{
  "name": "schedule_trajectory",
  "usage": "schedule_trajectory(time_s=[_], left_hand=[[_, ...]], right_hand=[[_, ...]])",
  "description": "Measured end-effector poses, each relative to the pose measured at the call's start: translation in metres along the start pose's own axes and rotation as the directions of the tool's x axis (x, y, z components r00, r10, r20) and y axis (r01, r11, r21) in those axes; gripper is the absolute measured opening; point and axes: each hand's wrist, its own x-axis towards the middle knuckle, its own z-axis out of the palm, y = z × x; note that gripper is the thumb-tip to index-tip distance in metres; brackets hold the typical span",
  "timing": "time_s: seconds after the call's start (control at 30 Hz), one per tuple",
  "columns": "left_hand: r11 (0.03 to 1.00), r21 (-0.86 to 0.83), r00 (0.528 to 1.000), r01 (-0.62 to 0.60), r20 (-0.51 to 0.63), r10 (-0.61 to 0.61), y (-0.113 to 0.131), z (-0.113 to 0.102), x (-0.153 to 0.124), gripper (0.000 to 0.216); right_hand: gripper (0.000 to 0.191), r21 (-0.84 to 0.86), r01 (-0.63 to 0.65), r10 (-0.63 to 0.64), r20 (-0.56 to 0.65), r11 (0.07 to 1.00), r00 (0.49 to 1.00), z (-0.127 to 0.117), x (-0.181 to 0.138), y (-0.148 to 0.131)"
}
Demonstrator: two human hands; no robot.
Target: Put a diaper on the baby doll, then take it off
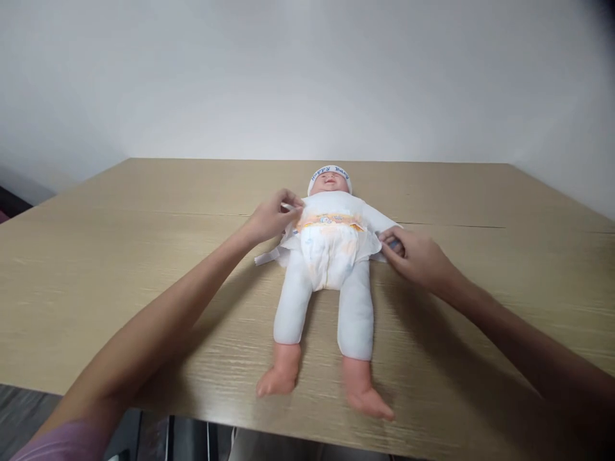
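Note:
A baby doll (331, 282) in white clothes lies on its back on the wooden table (120, 256), head away from me and bare feet toward me. A white diaper (330, 246) with an orange patterned waistband covers its middle. My left hand (271, 216) is closed in a pinch on the diaper's tab at the doll's left side. My right hand (413, 255) is closed on the diaper's other side tab by the doll's right hip. A white headband (329, 171) with blue letters sits on the doll's head.
The light wooden table runs wide to both sides, with a seam (480, 225) across it behind the doll. A plain white wall (307, 77) stands behind. The table's near edge lies just under the doll's feet.

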Motion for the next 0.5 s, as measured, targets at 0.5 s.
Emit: schedule_trajectory(time_s=[0.5], left_hand=[[0.786,0.459,0.91,-0.415,0.223,0.35,0.06,0.08,-0.012,0.046]], right_hand=[[0.049,0.12,-0.237,0.229,0.071,0.964,0.971,0.013,-0.016,0.017]])
